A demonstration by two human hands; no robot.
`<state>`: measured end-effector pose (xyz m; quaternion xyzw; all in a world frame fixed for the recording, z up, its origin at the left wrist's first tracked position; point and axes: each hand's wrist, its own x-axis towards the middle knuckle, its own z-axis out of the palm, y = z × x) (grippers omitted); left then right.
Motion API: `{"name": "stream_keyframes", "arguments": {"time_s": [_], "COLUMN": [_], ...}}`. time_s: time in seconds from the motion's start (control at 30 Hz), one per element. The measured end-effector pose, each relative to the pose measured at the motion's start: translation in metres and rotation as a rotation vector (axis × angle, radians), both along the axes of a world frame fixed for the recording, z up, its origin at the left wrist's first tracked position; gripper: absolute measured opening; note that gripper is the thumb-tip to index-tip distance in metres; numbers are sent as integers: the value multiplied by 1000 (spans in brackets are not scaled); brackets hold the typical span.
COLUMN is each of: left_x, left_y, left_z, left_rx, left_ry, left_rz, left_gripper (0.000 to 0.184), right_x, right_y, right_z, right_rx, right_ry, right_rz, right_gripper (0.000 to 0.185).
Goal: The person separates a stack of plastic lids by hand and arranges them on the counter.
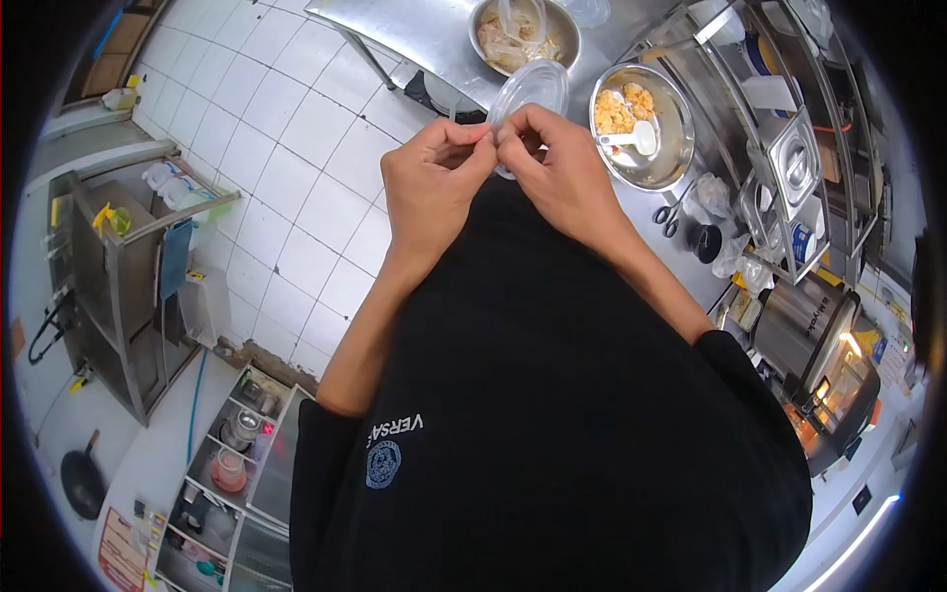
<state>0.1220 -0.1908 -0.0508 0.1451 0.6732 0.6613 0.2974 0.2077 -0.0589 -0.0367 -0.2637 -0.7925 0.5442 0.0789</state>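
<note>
In the middle of the head view, both hands meet with thumbs and forefingers pinched at the near edge of a clear round plastic lid (pixel 541 87). My left hand (pixel 434 183) is closed at the lid's left side. Close against it, my right hand (pixel 560 173) is also closed, and the fingers hide much of the edge. Just beyond is a metal bowl (pixel 574 51) of pale, wet-looking food with clear plastic in it. A larger metal bowl (pixel 674 138) stands right of my right hand, holding orange-coloured food (pixel 617 111) and a white scoop (pixel 643 138).
A steel table (pixel 419 25) carries the bowls. Scissors (pixel 668 217) and a black round object (pixel 704 242) lie right of my right arm. A metal rack (pixel 794 212) and a large cooker (pixel 804 321) stand at right. On the left are white floor tiles (pixel 306 187) and a metal stand (pixel 118 286).
</note>
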Motion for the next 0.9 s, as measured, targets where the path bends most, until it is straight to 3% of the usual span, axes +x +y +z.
{"name": "stream_keyframes", "arguments": {"time_s": [0.07, 0.17, 0.37, 0.47, 0.67, 0.77, 0.9], "left_x": [-2, -7, -34, -56, -112, -146, -189], "left_y": [2, 2, 3, 1, 9, 18, 25], "left_z": [3, -3, -15, -13, -11, -9, -10], "left_rx": [-10, -77, -139, -174, -260, -268, -315], "left_ry": [85, 439, 824, 844, 602, 300, 98], "left_rz": [20, 13, -2, -62, -136, -58, -12], "left_gripper": [15, 15, 18, 19, 16, 16, 16], "right_x": [-8, -17, -51, -72, -123, -156, -198], "right_y": [-1, 13, 31, 28, 35, 37, 38], "right_z": [9, 10, -15, -16, -48, -54, -70], "right_rx": [20, 57, -351, -491, -470, -526, -622], "right_ry": [22, -22, -159, -128, -110, -123, -117], "right_rz": [-45, 92, 188, 159, 159, 121, 116], "right_gripper": [24, 25, 27, 26, 22, 21, 21]}}
